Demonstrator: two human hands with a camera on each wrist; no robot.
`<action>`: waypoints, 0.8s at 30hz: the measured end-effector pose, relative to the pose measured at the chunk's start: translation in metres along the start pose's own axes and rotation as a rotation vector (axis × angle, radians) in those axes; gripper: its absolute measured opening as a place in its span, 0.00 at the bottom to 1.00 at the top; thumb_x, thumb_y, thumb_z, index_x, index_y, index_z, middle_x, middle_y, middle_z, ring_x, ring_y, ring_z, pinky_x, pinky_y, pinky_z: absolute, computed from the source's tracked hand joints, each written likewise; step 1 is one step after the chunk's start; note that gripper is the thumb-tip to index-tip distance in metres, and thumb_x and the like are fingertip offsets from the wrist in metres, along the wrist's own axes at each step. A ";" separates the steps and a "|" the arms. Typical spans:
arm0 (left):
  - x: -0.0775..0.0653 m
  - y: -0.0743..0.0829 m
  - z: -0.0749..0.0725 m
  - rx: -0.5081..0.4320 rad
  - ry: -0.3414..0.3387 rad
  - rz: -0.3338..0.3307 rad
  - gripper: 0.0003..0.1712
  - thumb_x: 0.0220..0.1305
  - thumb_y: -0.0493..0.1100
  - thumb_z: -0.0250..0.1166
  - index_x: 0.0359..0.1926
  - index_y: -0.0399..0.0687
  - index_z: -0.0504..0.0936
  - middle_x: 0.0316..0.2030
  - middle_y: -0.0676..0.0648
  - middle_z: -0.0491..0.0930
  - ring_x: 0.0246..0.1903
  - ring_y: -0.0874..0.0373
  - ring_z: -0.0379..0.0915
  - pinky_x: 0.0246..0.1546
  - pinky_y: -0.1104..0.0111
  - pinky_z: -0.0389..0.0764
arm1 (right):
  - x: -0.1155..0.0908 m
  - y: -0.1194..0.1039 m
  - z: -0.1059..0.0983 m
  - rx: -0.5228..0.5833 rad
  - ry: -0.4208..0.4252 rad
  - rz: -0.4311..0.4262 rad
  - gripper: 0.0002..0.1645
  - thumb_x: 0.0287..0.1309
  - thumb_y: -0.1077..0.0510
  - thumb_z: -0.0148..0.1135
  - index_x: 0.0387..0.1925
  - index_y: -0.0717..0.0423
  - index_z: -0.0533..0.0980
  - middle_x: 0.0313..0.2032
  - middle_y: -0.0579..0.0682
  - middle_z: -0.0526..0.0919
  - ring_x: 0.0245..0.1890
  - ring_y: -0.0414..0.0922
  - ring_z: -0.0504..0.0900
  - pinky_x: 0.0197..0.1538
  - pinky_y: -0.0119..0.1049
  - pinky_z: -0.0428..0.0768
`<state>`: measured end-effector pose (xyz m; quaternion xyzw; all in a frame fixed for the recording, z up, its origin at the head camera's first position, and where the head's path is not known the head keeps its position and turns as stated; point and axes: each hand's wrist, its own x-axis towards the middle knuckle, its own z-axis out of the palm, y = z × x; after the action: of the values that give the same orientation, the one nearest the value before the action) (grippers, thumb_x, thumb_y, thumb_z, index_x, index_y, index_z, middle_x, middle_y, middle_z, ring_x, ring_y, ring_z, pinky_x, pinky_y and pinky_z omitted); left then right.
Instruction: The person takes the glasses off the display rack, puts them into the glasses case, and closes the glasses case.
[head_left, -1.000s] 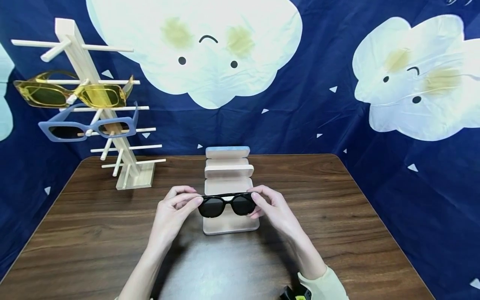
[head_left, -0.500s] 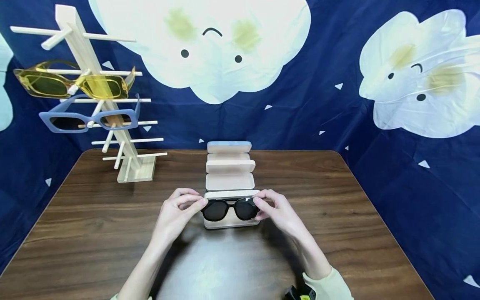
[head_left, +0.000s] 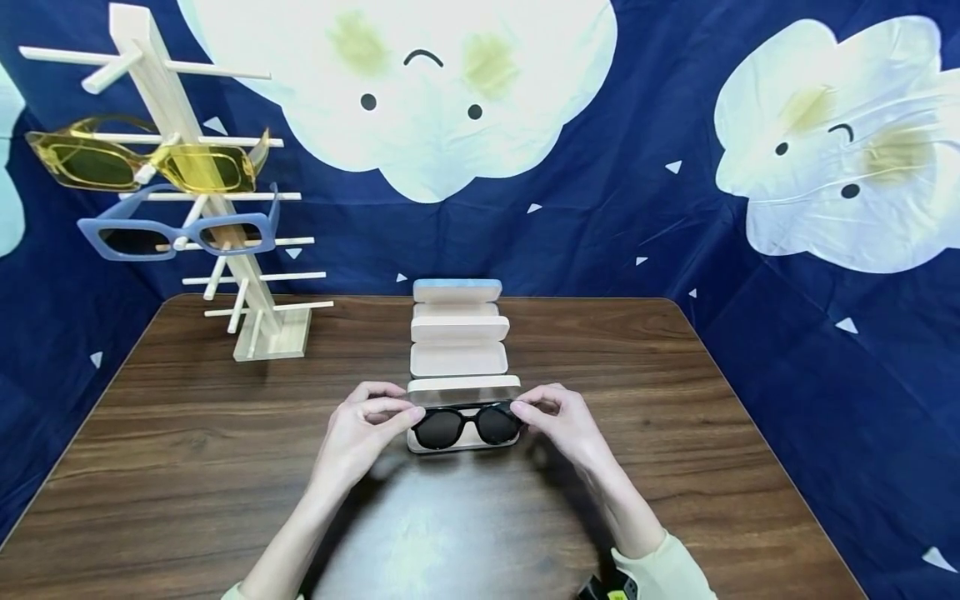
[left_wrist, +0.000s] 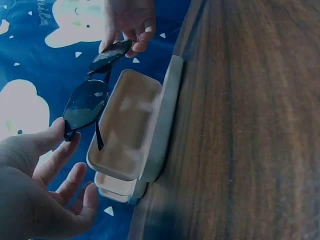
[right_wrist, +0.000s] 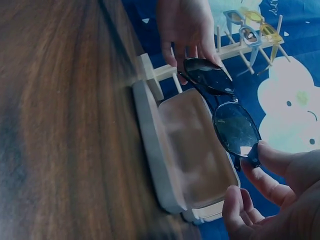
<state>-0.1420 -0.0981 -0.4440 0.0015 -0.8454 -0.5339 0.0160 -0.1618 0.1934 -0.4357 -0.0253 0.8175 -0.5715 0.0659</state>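
Black round-lensed sunglasses [head_left: 438, 428] are held level by both hands, lenses toward me. My left hand [head_left: 362, 432] pinches one outer corner of the frame between thumb and fingers; my right hand [head_left: 567, 427] pinches the other. Directly below is the nearest eyeglass case [head_left: 463, 384], open, with a pale lining. In the left wrist view the sunglasses [left_wrist: 86, 104] hang above the case [left_wrist: 132, 117], one folded temple dipping toward its hollow. The right wrist view shows the case [right_wrist: 187, 150] with nothing inside, and the lenses [right_wrist: 235, 129] over its edge.
Behind it stand more open cases [head_left: 459, 358] in a row toward the back edge. At left is a wooden peg stand [head_left: 272, 343] carrying yellow sunglasses [head_left: 93, 162] and blue sunglasses [head_left: 135, 239]. A navy cloth [head_left: 585, 242] with clouds hangs behind the wooden table [head_left: 637, 375].
Both hands have brought the sunglasses slightly nearer to me and lower over the front case. Its upright lid now shows above the frame. The head view has tilted down a little.
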 end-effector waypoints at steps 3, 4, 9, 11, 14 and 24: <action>0.000 -0.001 0.002 0.032 -0.004 0.019 0.09 0.62 0.55 0.74 0.38 0.59 0.93 0.57 0.54 0.82 0.48 0.58 0.80 0.49 0.70 0.78 | 0.002 0.003 -0.001 0.020 0.005 0.026 0.12 0.60 0.59 0.72 0.41 0.65 0.86 0.44 0.53 0.80 0.40 0.36 0.79 0.43 0.34 0.84; 0.000 -0.002 0.002 0.040 -0.002 0.022 0.09 0.62 0.54 0.74 0.38 0.59 0.93 0.57 0.54 0.82 0.49 0.57 0.80 0.50 0.68 0.78 | 0.002 0.005 0.000 0.020 0.006 0.029 0.12 0.61 0.59 0.72 0.41 0.65 0.86 0.44 0.53 0.81 0.41 0.36 0.79 0.43 0.33 0.83; 0.001 -0.004 0.005 0.063 0.011 0.003 0.10 0.63 0.53 0.73 0.40 0.55 0.93 0.54 0.49 0.81 0.51 0.54 0.79 0.54 0.61 0.77 | 0.005 0.009 0.002 0.013 0.020 0.041 0.13 0.60 0.57 0.73 0.41 0.64 0.86 0.47 0.54 0.82 0.45 0.36 0.79 0.46 0.28 0.79; 0.001 -0.005 0.005 0.068 0.012 -0.006 0.11 0.63 0.53 0.73 0.41 0.53 0.93 0.53 0.47 0.80 0.51 0.52 0.79 0.55 0.59 0.77 | 0.007 0.011 0.003 0.007 0.030 0.046 0.13 0.60 0.57 0.73 0.40 0.63 0.87 0.48 0.55 0.82 0.47 0.37 0.78 0.49 0.29 0.78; 0.003 -0.007 0.008 0.083 0.014 -0.008 0.12 0.63 0.51 0.73 0.41 0.50 0.93 0.53 0.45 0.80 0.50 0.50 0.79 0.55 0.58 0.79 | 0.009 0.013 0.004 0.007 0.040 0.051 0.12 0.59 0.57 0.74 0.39 0.62 0.87 0.48 0.55 0.82 0.49 0.39 0.77 0.49 0.29 0.77; 0.016 -0.014 0.014 0.127 0.041 0.003 0.11 0.62 0.48 0.75 0.40 0.46 0.93 0.56 0.43 0.81 0.60 0.47 0.70 0.58 0.56 0.75 | 0.019 0.022 0.009 -0.027 0.081 0.036 0.09 0.57 0.60 0.75 0.36 0.63 0.88 0.47 0.57 0.86 0.48 0.37 0.77 0.48 0.27 0.76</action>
<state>-0.1585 -0.0920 -0.4619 0.0122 -0.8772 -0.4788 0.0338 -0.1781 0.1903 -0.4608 0.0116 0.8275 -0.5597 0.0427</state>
